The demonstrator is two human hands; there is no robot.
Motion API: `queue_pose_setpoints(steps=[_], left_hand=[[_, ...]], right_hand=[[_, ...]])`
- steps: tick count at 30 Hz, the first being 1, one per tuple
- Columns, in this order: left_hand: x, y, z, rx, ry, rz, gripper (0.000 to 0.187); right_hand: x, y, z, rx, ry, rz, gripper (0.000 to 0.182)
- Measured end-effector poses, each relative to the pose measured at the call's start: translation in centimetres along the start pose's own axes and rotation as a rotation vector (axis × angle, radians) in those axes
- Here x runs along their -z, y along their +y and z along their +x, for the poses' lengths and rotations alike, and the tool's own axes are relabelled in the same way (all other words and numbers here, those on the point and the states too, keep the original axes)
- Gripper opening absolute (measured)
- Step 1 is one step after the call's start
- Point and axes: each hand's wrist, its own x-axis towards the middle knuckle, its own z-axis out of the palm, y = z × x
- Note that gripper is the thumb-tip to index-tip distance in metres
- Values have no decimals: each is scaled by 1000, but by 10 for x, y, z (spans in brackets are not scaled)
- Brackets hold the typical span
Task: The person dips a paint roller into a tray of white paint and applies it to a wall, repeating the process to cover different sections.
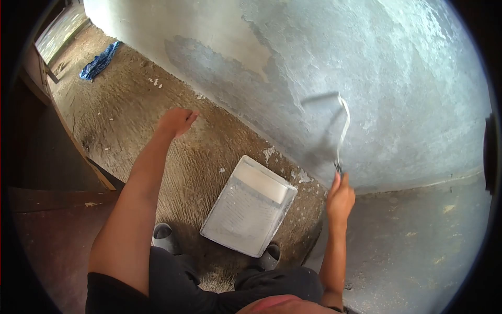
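My right hand [341, 199] is wrapped round the handle of a paint roller [345, 125]. The roller's white bent frame reaches up to a blurred grey head against the wall [408, 104], and a shadow falls below it. My left hand [179, 121] hangs over the floor with its fingers curled in, and nothing shows in it. Between my arms a paint tray [246, 222] lies tilted in view on the floor, with whitish paint pooled at its far end and a coated ribbed slope nearer me.
A blue cloth [99, 62] lies on the rough brown floor [120, 110] near the wall's far end. Dark wooden furniture [57, 141] stands on the left. My shoes [163, 238] are close to the tray. Paint flakes and spots lie along the wall's foot.
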Motion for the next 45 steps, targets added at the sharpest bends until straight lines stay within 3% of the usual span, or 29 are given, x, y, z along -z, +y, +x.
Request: queue_pose_setpoints(steps=[5, 8, 13, 17, 19, 21, 23, 25, 29, 33, 38, 42, 43, 45], left_hand=[[-6, -1, 0, 6, -46, -4, 70], [1, 1, -1, 38, -56, -10, 69], [22, 9, -14, 63, -29, -27, 69], [24, 17, -29, 30, -69, 61, 67], [24, 20, -38, 35, -69, 62, 66], [26, 28, -42, 70, -169, 18, 66], [9, 24, -32, 4, -141, 34, 66], [9, 24, -21, -57, -107, 58, 66], [8, 46, -3, -119, -156, 46, 68], [-32, 51, 8, -210, 4, -72, 68], [-21, 71, 9, -246, -27, -61, 66], [3, 70, -5, -259, 17, -99, 67], [5, 66, -7, -251, 18, -94, 67], [7, 55, -12, -189, -8, -60, 67]], right_hand=[[8, -26, 12, -11, -56, 25, 31], [7, -104, 87, 84, -35, 48, 35], [24, -294, 235, 470, 116, 168, 55], [39, -395, 264, 537, 117, 357, 55], [44, -402, 249, 538, -45, 421, 60], [39, -363, 216, 581, -75, 537, 40], [48, -303, 175, 473, -138, 628, 32], [44, -233, 143, 322, -52, 710, 34], [85, -111, 117, 47, 7, 548, 40], [101, -69, 103, 141, 147, 336, 36], [111, -141, 166, 373, 290, 117, 29], [116, -268, 266, 612, 443, 42, 32], [107, -304, 299, 715, 568, 57, 36], [126, -394, 317, 688, 497, 22, 33]])
